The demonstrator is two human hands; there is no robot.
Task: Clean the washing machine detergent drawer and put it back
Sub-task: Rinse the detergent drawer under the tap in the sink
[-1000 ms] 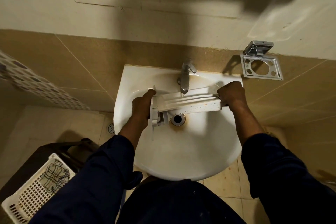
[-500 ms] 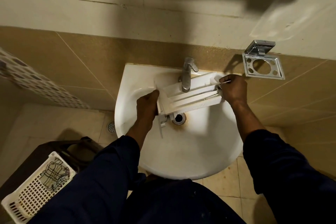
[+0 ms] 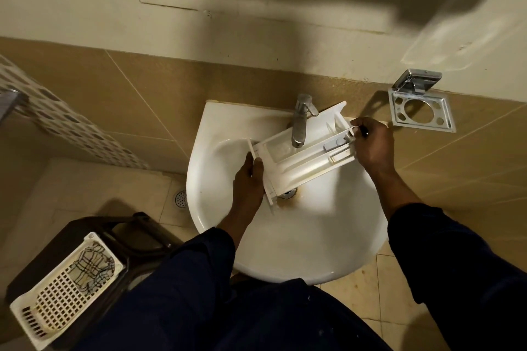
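Over the glossy white ceramic sink point(image 3: 285, 251), beneath a dull steel faucet point(image 3: 301, 120), you hold the detergent drawer point(image 3: 302, 158). It is a long white plastic tray, open side up, split by ribs into lengthwise compartments, with a grey insert near one end and brownish staining along its near edge. Its long axis runs diagonally: the flat front panel points toward your left, the back end toward the wall at your right. Your left hand point(image 3: 248, 182) grips the front panel, fingers curled round it. Your right hand point(image 3: 370, 147) sits at the back end, fingers curled, pinching a slim dark-handled item point(image 3: 364, 131); whether they also hold the drawer cannot be told.
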